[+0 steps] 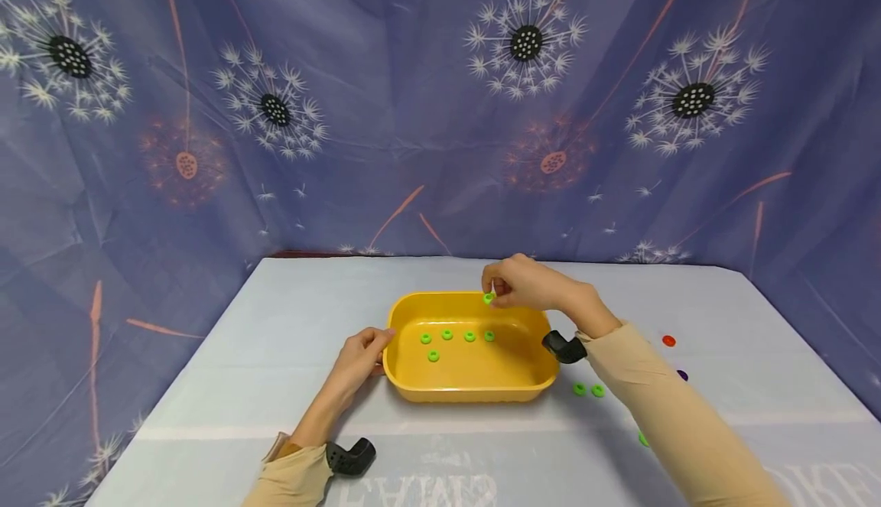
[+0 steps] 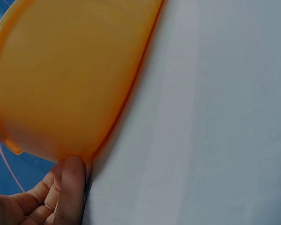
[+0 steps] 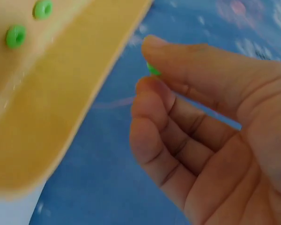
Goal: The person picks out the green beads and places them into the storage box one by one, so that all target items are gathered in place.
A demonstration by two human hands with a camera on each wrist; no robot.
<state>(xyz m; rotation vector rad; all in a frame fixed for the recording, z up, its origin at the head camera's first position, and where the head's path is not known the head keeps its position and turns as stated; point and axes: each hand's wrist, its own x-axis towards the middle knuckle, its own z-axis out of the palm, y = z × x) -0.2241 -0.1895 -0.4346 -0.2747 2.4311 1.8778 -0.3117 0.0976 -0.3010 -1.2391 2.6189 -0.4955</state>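
Note:
A yellow plastic tray [image 1: 475, 394] stands on the table, with several small green rings [image 1: 447, 335] lying on its floor. My left hand [image 1: 359, 354] holds the tray's left end. In the left wrist view, the thumb is at the rim and the fingertips [image 2: 74, 171] touch the lower edge of the tray's outer wall [image 2: 70, 84]. Over the far right part of the tray, my right hand [image 1: 526, 281] pinches a green ring [image 1: 489, 298] between thumb and index finger. The right wrist view shows only a sliver of that ring [image 3: 153, 69]; the other fingers are curled.
Right of the tray lie two green rings [image 1: 589, 390]. Another green piece [image 1: 643, 439] is partly hidden by the right sleeve [image 1: 661, 392]. Beyond the arm are a red piece [image 1: 669, 341] and a dark purple piece [image 1: 682, 375]. A patterned curtain [image 1: 413, 109] hangs behind the table.

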